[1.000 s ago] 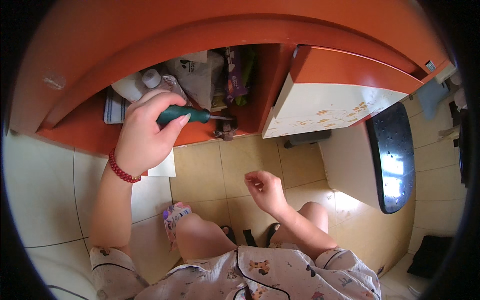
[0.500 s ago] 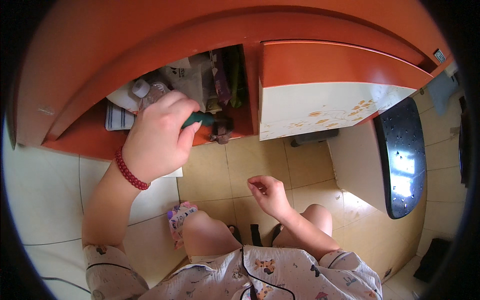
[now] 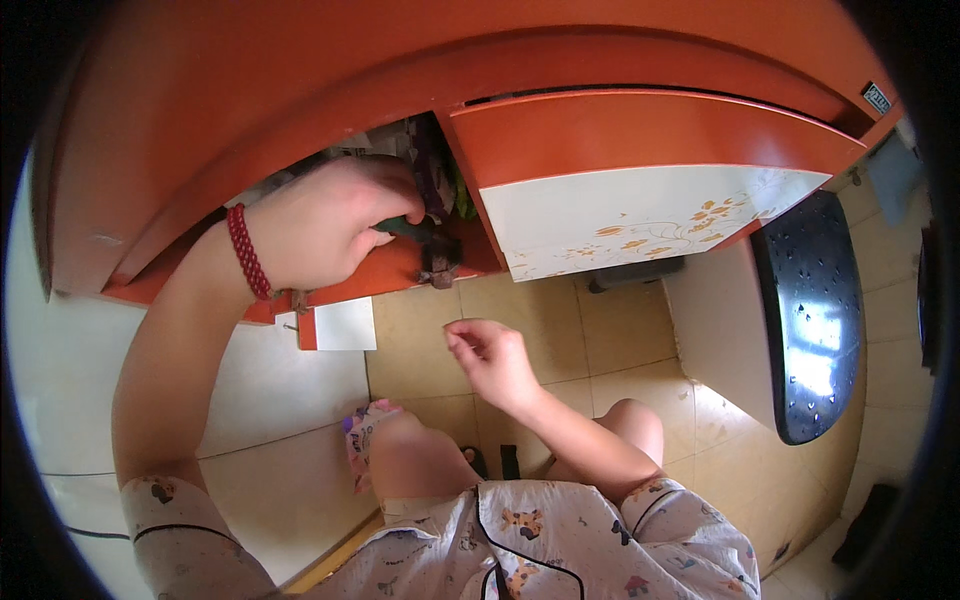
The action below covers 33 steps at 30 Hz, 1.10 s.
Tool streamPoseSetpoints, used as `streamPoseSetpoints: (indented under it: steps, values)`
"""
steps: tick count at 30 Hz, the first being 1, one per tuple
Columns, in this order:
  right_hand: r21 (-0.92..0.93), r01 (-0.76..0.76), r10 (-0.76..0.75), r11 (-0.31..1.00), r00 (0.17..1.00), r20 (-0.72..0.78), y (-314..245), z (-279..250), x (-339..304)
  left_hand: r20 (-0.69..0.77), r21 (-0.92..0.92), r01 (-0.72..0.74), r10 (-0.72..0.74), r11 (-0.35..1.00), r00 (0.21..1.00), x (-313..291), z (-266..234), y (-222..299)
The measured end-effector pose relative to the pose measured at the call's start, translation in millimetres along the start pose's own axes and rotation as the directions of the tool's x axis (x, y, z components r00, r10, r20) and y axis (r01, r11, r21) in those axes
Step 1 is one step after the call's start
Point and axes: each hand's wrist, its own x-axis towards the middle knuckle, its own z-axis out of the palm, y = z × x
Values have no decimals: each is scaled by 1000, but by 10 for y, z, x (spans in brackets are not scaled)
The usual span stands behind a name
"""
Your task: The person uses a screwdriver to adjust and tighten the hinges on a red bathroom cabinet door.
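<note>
My left hand [image 3: 335, 225], with a red beaded bracelet [image 3: 247, 252] on its wrist, reaches into the opening of an orange-red cabinet. Its fingers are closed around a dark green handle [image 3: 398, 226]. A dark end points right, beside a brown rusty-looking hinge [image 3: 438, 270] at the opening's lower edge; the tool's kind cannot be made out. My right hand [image 3: 500, 365] hangs over the tiled floor in front of the cabinet, its fingers curled and pressed together. Whether anything small is between them is hidden.
A cabinet door [image 3: 660, 215] with gold flowers adjoins the opening on the right. Another white door [image 3: 345, 323] shows below the opening. Farther right stands a black wet-looking countertop [image 3: 815, 320]. A pink-and-white package [image 3: 365, 430] lies beside my left knee.
My left hand has moved deeper into the cabinet opening, covering most of the bottle and bags inside. My right hand has shifted left and up toward the cabinet. The view has turned slightly.
</note>
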Motion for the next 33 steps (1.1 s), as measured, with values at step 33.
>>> streamPoseSetpoints:
  steps: [33]
  values:
    - [679, -338, -194, -651, 940, 281, -576, 567, 631, 103, 280, 460, -503, 843, 858, 207, 191, 193]
